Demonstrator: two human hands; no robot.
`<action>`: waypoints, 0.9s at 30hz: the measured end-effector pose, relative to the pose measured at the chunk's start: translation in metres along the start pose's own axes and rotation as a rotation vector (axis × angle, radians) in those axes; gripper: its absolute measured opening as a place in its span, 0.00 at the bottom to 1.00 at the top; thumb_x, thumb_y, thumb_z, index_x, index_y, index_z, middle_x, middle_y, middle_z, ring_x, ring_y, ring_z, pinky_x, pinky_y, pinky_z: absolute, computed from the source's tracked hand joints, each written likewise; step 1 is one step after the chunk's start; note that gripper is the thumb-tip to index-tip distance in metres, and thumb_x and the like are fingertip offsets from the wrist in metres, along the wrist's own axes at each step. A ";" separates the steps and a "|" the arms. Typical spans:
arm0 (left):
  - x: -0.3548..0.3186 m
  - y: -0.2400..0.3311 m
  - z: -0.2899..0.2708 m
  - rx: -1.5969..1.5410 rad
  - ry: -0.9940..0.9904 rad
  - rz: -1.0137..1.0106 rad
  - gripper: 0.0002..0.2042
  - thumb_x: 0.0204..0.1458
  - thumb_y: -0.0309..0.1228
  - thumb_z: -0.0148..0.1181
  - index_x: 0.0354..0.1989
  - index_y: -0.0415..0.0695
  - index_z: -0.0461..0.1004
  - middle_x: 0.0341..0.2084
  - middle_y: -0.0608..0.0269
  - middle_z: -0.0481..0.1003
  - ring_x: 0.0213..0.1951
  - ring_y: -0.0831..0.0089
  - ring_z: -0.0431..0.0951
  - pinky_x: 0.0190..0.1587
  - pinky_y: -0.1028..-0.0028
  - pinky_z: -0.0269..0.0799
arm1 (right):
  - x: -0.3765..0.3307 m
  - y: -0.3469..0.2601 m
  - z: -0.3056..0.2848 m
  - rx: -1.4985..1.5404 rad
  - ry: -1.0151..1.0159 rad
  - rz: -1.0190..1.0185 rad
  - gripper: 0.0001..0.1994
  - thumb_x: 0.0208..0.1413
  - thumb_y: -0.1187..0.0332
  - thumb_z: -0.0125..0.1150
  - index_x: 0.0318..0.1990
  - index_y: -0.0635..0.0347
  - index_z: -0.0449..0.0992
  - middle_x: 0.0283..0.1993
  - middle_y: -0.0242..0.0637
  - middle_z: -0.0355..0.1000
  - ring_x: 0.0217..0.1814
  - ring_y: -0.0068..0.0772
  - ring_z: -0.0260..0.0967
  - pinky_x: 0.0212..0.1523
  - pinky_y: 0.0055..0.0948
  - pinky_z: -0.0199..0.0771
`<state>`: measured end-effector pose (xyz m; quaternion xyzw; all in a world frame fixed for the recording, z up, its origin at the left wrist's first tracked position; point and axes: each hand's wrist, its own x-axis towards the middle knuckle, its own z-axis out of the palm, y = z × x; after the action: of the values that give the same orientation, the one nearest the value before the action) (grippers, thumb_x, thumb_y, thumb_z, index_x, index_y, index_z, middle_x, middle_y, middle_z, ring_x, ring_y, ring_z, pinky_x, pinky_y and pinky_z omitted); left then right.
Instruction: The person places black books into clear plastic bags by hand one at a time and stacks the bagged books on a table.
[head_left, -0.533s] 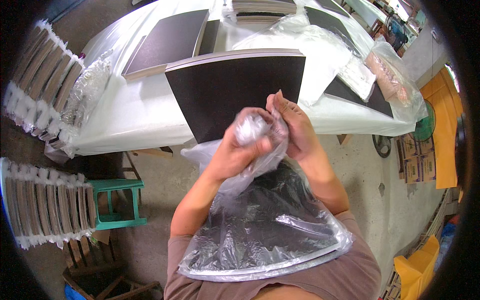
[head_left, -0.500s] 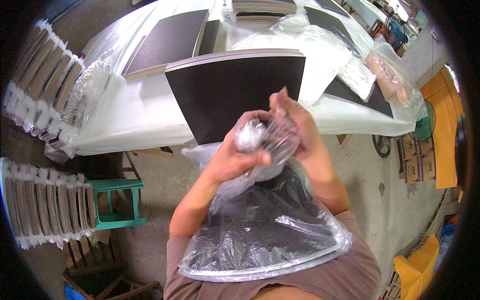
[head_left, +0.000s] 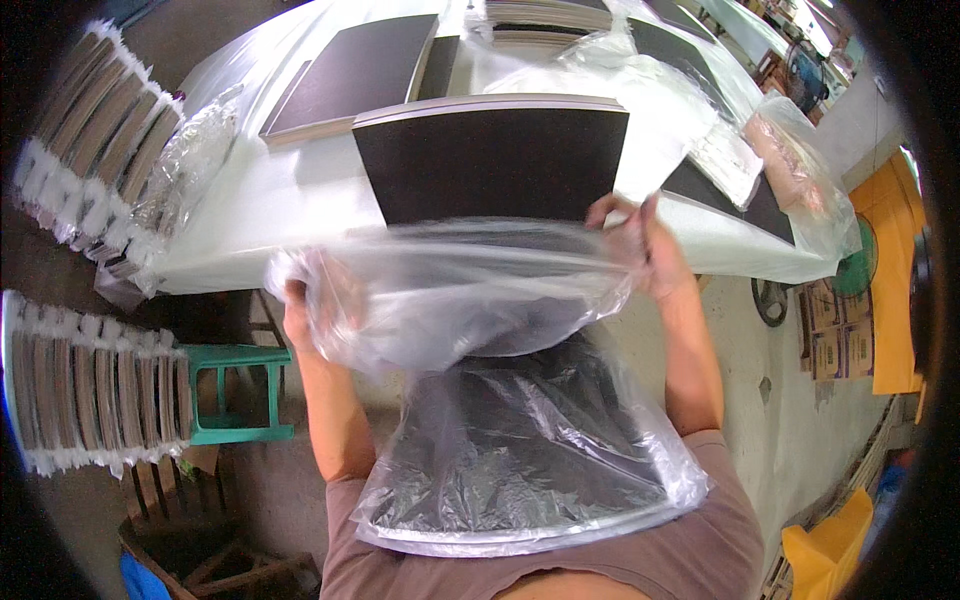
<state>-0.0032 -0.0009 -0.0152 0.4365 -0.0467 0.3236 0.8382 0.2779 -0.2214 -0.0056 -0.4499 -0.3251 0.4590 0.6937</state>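
Note:
A clear plastic bag (head_left: 470,300) lies against my body, with a black flat board (head_left: 530,430) inside its lower part. The bag's upper end is stretched wide between my hands. My left hand (head_left: 318,300) grips its left side, with plastic over the fingers; motion smears it. At the right side, my right hand (head_left: 636,245) holds the plastic edge between its fingers. Just beyond the bag, a stack of black boards (head_left: 490,155) with pale edges leans at the table's near side, its lower part hidden behind the plastic.
More black boards (head_left: 360,65) rest on the white-covered table (head_left: 220,250). Loose clear plastic (head_left: 590,80) and a bagged pinkish bundle (head_left: 795,150) lie to the right. Wrapped stacks (head_left: 100,395) stand at left beside a green stool (head_left: 240,395). Cartons (head_left: 840,335) sit at right.
My hands were close together with the plastic bunched between them. They have moved apart, left and right, spreading the bag's upper end.

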 end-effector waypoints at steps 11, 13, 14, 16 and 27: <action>-0.019 -0.078 -0.049 0.492 -0.356 -0.324 0.28 0.39 0.43 0.60 0.46 0.37 0.64 0.40 0.57 0.69 0.37 0.70 0.72 0.39 0.71 0.68 | -0.003 0.033 -0.039 0.480 -0.425 -0.071 0.29 0.34 0.64 0.67 0.46 0.64 0.65 0.44 0.44 0.66 0.45 0.35 0.64 0.46 0.36 0.66; -0.013 -0.065 -0.023 0.005 0.101 -0.051 0.27 0.37 0.40 0.62 0.45 0.37 0.64 0.38 0.58 0.70 0.36 0.71 0.71 0.39 0.72 0.68 | 0.004 0.018 0.016 -0.195 -0.674 -0.036 0.23 0.38 0.65 0.64 0.43 0.66 0.67 0.42 0.42 0.68 0.42 0.34 0.66 0.43 0.33 0.66; -0.002 -0.051 -0.014 -0.146 0.220 0.130 0.27 0.36 0.38 0.63 0.45 0.37 0.64 0.38 0.59 0.70 0.36 0.72 0.71 0.38 0.72 0.68 | 0.009 0.010 0.046 -0.513 -0.833 -0.082 0.20 0.41 0.66 0.62 0.41 0.67 0.68 0.41 0.42 0.69 0.40 0.34 0.66 0.41 0.31 0.66; 0.014 -0.027 -0.005 -0.205 0.250 0.247 0.27 0.34 0.35 0.64 0.45 0.37 0.64 0.36 0.60 0.71 0.35 0.73 0.71 0.38 0.73 0.68 | 0.005 0.030 0.056 -0.543 -1.030 0.180 0.17 0.42 0.69 0.62 0.41 0.64 0.70 0.36 0.38 0.71 0.41 0.23 0.64 0.43 0.24 0.63; -0.029 -0.069 -0.031 0.228 0.144 -0.298 0.20 0.44 0.35 0.57 0.43 0.38 0.65 0.33 0.55 0.72 0.35 0.67 0.73 0.38 0.70 0.70 | 0.023 0.050 -0.018 1.011 -0.737 -0.076 0.25 0.46 0.46 0.52 0.45 0.55 0.66 0.28 0.34 0.66 0.30 0.31 0.66 0.30 0.30 0.70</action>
<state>0.0076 -0.0199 -0.0931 0.5061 0.1156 0.2296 0.8233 0.2847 -0.1971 -0.0577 0.1335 -0.3013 0.6561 0.6789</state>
